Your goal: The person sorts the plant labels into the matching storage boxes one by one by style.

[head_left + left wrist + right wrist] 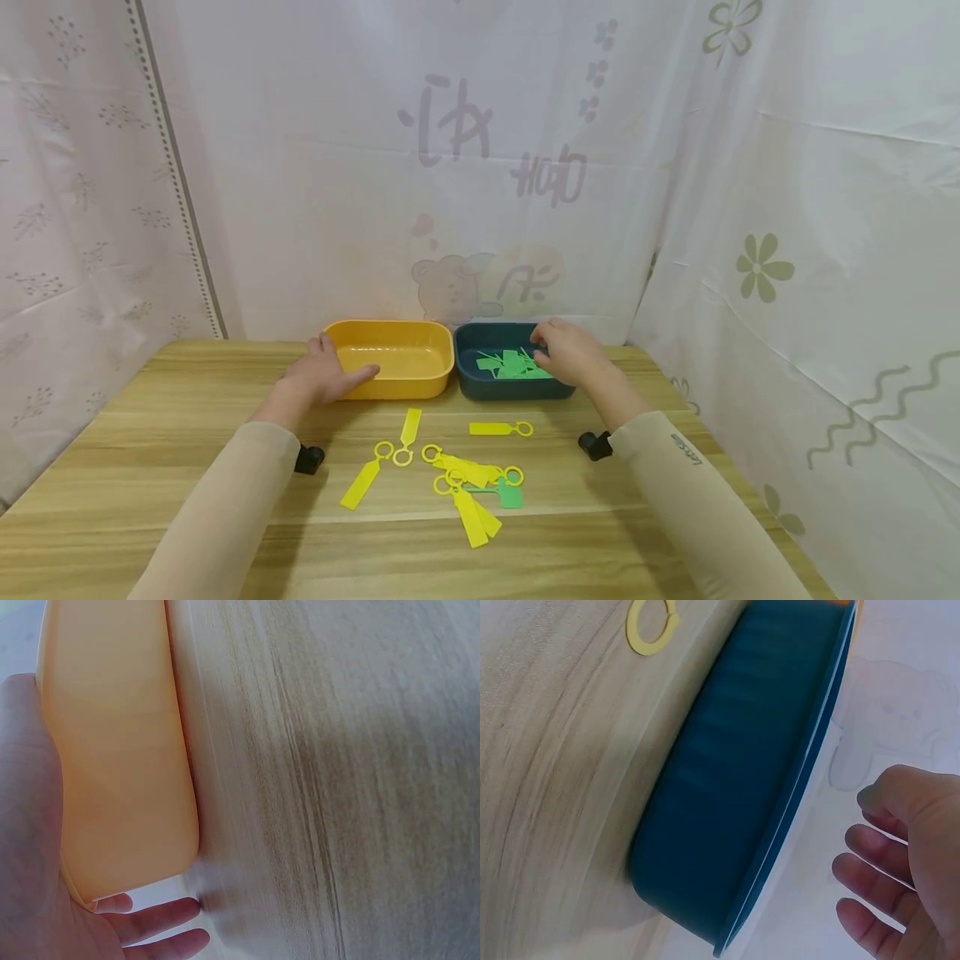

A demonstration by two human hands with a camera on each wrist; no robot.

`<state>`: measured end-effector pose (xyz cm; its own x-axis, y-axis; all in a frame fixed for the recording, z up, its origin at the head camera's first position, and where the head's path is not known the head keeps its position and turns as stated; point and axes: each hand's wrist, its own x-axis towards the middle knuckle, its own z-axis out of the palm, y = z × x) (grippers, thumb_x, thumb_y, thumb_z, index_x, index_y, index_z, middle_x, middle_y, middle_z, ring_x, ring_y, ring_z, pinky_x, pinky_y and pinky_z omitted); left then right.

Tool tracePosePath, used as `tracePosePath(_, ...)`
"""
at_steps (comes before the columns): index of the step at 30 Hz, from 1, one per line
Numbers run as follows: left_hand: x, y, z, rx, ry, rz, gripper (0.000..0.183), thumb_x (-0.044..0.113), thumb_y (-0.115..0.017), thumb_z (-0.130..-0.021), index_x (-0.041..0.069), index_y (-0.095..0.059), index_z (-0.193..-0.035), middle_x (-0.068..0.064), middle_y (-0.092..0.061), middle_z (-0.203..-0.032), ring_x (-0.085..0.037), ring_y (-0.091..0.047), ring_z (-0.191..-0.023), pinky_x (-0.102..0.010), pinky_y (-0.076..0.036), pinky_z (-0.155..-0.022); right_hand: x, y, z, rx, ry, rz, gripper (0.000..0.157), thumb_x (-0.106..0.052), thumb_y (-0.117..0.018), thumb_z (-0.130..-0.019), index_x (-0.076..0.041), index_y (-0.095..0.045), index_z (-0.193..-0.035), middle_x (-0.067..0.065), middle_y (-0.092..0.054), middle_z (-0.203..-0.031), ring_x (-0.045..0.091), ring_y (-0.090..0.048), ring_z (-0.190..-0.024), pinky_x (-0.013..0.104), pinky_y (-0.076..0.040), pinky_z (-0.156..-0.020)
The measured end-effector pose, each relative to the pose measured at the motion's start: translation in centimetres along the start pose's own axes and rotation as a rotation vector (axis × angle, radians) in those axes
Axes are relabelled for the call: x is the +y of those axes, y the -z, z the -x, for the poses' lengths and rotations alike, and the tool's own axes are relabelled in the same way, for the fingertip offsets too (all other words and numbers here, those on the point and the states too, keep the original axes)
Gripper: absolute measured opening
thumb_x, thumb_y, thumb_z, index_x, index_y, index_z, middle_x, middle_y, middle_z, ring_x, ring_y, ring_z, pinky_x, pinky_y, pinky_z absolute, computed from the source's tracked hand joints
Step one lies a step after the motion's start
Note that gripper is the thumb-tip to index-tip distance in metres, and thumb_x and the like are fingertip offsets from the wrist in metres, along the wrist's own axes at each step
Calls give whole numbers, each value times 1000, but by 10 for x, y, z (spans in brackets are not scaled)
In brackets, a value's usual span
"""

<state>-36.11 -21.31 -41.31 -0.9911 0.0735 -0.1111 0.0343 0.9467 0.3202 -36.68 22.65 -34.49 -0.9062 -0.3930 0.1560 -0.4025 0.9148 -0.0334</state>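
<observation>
My left hand [321,375] rests at the left front corner of a yellow plastic bin [401,388], thumb spread over the front rim. In the left wrist view its fingers [161,919] extend loosely past the end of the bin. Over the right end of a dark teal bin [517,390] is my right hand [567,350], fingers loosely bent with nothing between them. In the right wrist view this hand [907,862] stands apart from the teal rim. Several green tags [513,364] lie heaped inside the teal bin.
In front of the bins, yellow ring-ended tags [362,485] lie scattered on the wooden table [225,392], several overlapping in the middle. One green tag [511,493] lies among them. A printed white curtain [300,208] hangs behind the bins and along both sides.
</observation>
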Motion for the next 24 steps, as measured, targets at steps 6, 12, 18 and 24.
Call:
tracePosePath(6,2,0,1,8,-5,-5,141,94,-36,-96,-20,9,-165,-46,-1,-174,-67,-54,-134,-74,-47,-113,-2,-4,2,-25,-1,25,33,-26,-68,-107,-8,-72,-134,11,-71,-127,29,-70,-113,49,-59,-101)
tracePosePath(12,1,-1,-1,-4,0,-11,141,94,-36,-96,-20,10,-165,-46,0,-174,-68,-52,-136,-74,-46,-114,-8,-9,9,-61,7,35,32,-29,-67,-108,-12,-72,-134,7,-72,-128,26,-70,-115,49,-61,-99)
tracePosePath(18,1,-3,-4,-8,6,-16,143,95,-36,-95,-20,11,-165,-45,-1,-174,-68,-53,-135,-74,-46,-114,-19,-18,20,-77,84,20,26,-27,-70,-107,-13,-74,-127,4,-72,-121,24,-71,-111,46,-62,-95)
tracePosePath(24,1,-1,-4,-10,6,-9,144,96,-35,-94,-21,10,-164,-46,0,-174,-68,-52,-136,-74,-47,-114,-37,-24,33,-66,196,42,18,-25,-77,-102,-15,-76,-117,0,-72,-112,19,-70,-100,39,-62,-88)
